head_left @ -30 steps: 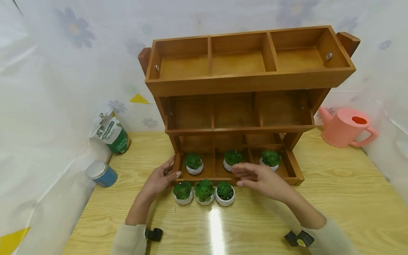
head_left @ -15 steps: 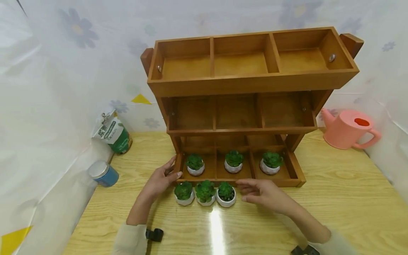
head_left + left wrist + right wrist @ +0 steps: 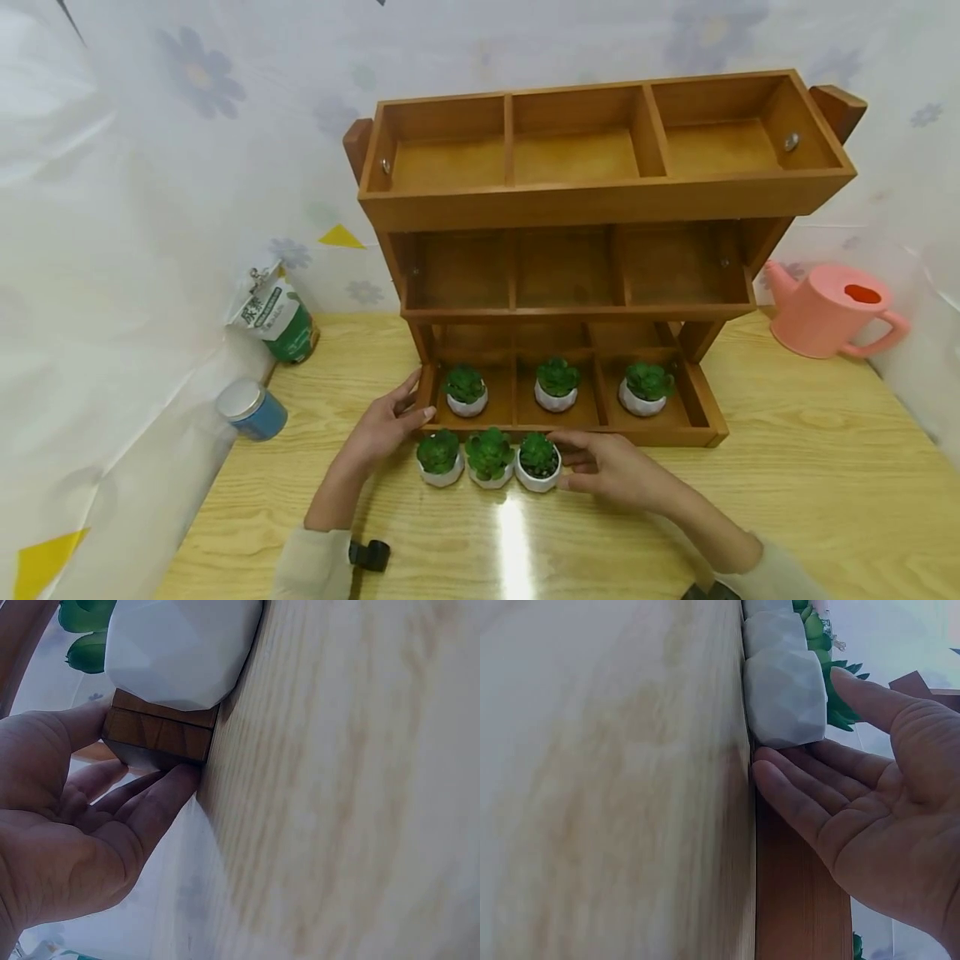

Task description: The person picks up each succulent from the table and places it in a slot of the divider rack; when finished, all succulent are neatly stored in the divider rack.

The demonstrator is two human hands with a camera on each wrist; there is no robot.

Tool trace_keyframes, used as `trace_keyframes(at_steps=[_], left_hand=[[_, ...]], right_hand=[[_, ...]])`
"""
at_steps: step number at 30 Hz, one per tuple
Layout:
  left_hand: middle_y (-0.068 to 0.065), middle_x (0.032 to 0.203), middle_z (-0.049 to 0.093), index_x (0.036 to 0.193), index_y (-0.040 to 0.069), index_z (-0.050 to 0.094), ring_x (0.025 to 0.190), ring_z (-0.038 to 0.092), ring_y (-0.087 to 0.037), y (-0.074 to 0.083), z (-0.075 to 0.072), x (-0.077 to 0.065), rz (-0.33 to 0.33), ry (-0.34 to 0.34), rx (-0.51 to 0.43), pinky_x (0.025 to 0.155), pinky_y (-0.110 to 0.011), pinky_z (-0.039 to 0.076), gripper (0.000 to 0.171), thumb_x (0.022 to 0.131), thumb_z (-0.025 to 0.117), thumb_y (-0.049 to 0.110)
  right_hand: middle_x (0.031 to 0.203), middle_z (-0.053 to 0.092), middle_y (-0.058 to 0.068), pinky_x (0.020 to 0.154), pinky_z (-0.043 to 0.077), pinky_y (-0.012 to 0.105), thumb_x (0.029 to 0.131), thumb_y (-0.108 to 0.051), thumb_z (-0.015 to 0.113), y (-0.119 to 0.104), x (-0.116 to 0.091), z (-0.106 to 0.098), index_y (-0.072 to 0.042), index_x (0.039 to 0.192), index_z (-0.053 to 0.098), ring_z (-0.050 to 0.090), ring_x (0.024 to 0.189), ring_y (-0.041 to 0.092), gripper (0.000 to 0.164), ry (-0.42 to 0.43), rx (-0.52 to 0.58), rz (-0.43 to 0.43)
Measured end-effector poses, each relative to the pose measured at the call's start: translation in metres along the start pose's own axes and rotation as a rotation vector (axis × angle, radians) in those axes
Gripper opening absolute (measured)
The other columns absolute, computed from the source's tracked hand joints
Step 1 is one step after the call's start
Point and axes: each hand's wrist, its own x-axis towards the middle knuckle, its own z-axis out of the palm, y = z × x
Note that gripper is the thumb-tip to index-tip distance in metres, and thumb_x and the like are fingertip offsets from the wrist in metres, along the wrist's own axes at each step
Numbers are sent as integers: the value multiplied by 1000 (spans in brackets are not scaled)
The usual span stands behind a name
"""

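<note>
My left hand (image 3: pixel 384 427) holds the left front corner of a brown wooden tiered shelf (image 3: pixel 607 200). In the left wrist view the thumb lies against the front and the fingers (image 3: pixel 169 795) against the side. Three small potted succulents stand in a row on the table before the shelf: a left one (image 3: pixel 439 457), a middle one (image 3: pixel 490 457) and a right one (image 3: pixel 537 482). At the right one is my right hand (image 3: pixel 618 473). Its fingertips (image 3: pixel 769 769) are right at the white pot (image 3: pixel 786 697), with the thumb apart from them near the leaves.
In the bottom tier sit three more potted succulents: one left (image 3: pixel 467 407), one centre (image 3: pixel 556 398), one right (image 3: pixel 642 403). A pink watering can (image 3: pixel 825 321) stands at the right. On the left are a blue jar (image 3: pixel 258 417) and a clipped green-and-white bag (image 3: pixel 281 321).
My right hand has drawn back from the centre succulent in the bottom tier and come down to the right succulent of the front row. The left hand stays on the shelf corner.
</note>
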Motion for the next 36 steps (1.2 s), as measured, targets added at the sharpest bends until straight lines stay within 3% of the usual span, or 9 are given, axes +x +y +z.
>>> trace_keyframes(at_steps=[9, 14, 22, 29, 36], left_hand=[[-17, 164, 32, 161, 35, 24, 151, 33, -36, 2, -1, 0, -13, 10, 10, 114, -52, 43, 74, 100, 65, 30], [-16, 163, 34, 161, 35, 25, 152, 33, -36, 3, 0, -1, -12, 3, 5, 114, -52, 43, 73, 100, 66, 31], [-16, 163, 36, 160, 36, 26, 149, 39, -34, 4, 1, 0, -23, 19, 28, 112, -51, 45, 73, 100, 66, 30], [-15, 163, 35, 160, 37, 27, 151, 35, -35, 4, 0, -1, -21, 21, 28, 114, -53, 43, 73, 100, 67, 31], [-14, 164, 35, 160, 39, 27, 151, 34, -33, 1, 1, 1, -19, 26, 33, 113, -52, 44, 73, 99, 67, 33]], right_hand=[[143, 60, 18, 94, 58, 38, 95, -36, 73, -2, 1, 1, -5, 146, 54, 68, 118, 32, 63, 2, -28, -17], [140, 62, 16, 93, 59, 36, 93, -35, 75, -4, 2, 4, -4, 145, 53, 69, 116, 29, 65, 17, -73, -11], [137, 65, 12, 91, 59, 35, 87, -42, 80, -9, 5, 9, -10, 148, 52, 71, 113, 25, 75, 36, -127, -38], [131, 68, 2, 86, 56, 33, 83, -44, 83, -12, 9, 18, -14, 145, 56, 66, 104, 14, 74, 97, -309, -5], [114, 70, -2, 73, 53, 25, 81, -43, 85, -12, 9, 17, -11, 141, 58, 61, 87, 3, 73, 100, -296, -20]])
